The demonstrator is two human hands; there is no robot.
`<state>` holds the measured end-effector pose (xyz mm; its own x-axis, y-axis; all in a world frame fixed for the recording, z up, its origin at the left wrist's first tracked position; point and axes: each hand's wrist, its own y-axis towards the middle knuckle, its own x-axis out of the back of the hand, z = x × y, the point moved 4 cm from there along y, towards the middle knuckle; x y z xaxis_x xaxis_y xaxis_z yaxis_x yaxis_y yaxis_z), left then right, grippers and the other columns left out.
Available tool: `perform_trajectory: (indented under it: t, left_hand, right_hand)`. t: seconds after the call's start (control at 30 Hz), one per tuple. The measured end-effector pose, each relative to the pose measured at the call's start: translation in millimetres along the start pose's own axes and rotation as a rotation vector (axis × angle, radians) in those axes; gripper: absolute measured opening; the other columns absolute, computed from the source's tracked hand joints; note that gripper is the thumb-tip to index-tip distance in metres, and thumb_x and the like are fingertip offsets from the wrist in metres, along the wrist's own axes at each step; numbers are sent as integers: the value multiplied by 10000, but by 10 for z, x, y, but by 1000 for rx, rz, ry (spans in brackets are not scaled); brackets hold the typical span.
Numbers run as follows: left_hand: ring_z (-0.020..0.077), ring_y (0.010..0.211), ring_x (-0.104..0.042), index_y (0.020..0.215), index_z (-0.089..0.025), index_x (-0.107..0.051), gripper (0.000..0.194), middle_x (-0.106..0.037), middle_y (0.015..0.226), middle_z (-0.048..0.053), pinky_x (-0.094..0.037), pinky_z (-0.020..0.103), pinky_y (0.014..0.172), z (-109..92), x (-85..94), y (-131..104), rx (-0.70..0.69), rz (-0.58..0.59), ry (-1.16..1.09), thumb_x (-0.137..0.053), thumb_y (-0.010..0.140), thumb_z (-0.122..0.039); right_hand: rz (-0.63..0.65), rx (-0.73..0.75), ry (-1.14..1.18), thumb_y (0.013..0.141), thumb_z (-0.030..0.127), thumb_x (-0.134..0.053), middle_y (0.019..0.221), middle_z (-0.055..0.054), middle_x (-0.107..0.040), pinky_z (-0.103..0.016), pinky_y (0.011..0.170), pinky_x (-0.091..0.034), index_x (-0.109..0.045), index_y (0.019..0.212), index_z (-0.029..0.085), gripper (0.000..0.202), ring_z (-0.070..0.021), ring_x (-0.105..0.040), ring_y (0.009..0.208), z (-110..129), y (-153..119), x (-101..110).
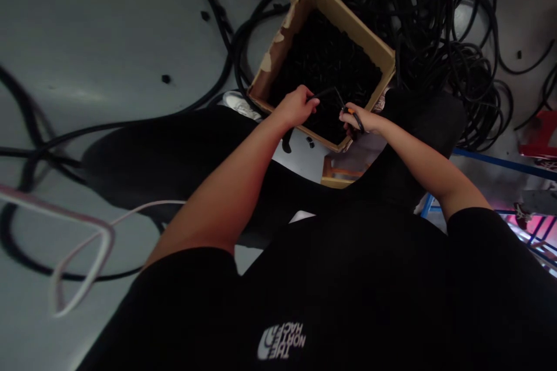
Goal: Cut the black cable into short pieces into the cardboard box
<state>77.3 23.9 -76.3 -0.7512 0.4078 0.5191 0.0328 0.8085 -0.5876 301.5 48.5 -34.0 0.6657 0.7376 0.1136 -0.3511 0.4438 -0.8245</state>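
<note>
My left hand is closed on a black hose, whose free end points right over the cardboard box. In my right hand are scissors with black and orange handles. Their thin blades reach up to the end of the hose; whether they touch it I cannot tell. Beneath both hands, the box holds a heap of short black pieces. It stands on the floor between my legs, and its rim is torn on the left.
Tangled coils of black hose lie behind and right of the box. More hose runs along the grey floor at left. Small black pieces are scattered about. A white cable loops at lower left, and a blue frame stands at right.
</note>
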Motion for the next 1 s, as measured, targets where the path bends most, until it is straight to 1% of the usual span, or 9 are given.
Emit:
perform_trajectory:
  t: [0.1,0.23,0.4,0.53,0.63,0.7,0.77,0.87,1.0]
  left_hand:
    - [310,1058,-778,1352,-178,-706,251,-845,1104,138,-622,432,1092,-58,-42,-3,-11,38,-32,-613,1157,-304]
    - [279,958,-741,1271,-196,-719,201,-820,1063,111,-614,408,1008,-134,-102,-26,-86,103,-73,-603,1150,-306]
    - [287,1004,-741,1293,-190,-722,255,-813,1079,108,-603,407,1031,-134,-91,-34,-164,91,-71,-574,1152,-342]
    - [361,1196,-771,1402,-203,-744,365,-826,1257,155,-592,454,1129,-84,-78,-5,-117,26,18,-574,1175,-434]
    - [416,1290,-775,1442,-164,-753,436,-819,1320,206,-586,505,1188,-36,-117,33,-53,57,80,-567,1182,-460]
    - [412,1264,-788,1423,-135,-762,430,-818,1285,218,-601,504,1181,-13,-146,57,-44,99,86,-564,1173,-422]
    - [368,1150,-814,1457,-134,-743,426,-819,1218,196,-632,471,1125,8,-157,74,-43,131,42,-539,1182,-388]
    - [333,1065,-829,1533,-155,-695,449,-818,1174,169,-640,445,1089,49,-134,90,-11,125,15,-487,1226,-409]
    - [396,1321,-785,1415,-136,-738,437,-812,1324,226,-590,447,1188,60,-123,110,21,78,153,-527,1216,-463]
  right_hand:
    - [34,-1,100,1157,154,-702,799,49,-623,-179,517,-528,-565,1094,248,177,-135,-666,619,-29,85,-73]
    - [15,51,71,1163,151,-678,814,53,-613,-161,516,-494,-576,1098,238,149,-118,-648,634,-6,151,-74]
    - [-24,97,-26,1205,231,-684,752,74,-554,-158,493,-450,-545,1048,246,210,-102,-574,575,74,72,-20]
    - [-46,133,-122,1210,263,-709,694,72,-553,-185,457,-444,-550,1029,249,241,-115,-548,522,116,8,20]
    - [-67,112,-172,1187,227,-731,652,66,-558,-191,451,-435,-556,979,241,272,-115,-541,500,87,24,58]
    - [-89,104,-184,1166,199,-755,647,60,-567,-190,462,-431,-555,947,236,299,-111,-544,502,54,51,88]
    - [-107,103,-188,1153,178,-766,645,62,-565,-185,471,-423,-558,936,233,306,-107,-543,508,20,76,107]
    - [-94,104,-145,1177,184,-727,680,71,-570,-180,484,-436,-566,995,238,249,-113,-569,532,-19,101,89]
    - [12,136,-30,1151,158,-762,818,66,-607,-164,551,-494,-580,1065,231,214,-98,-632,639,-37,137,6]
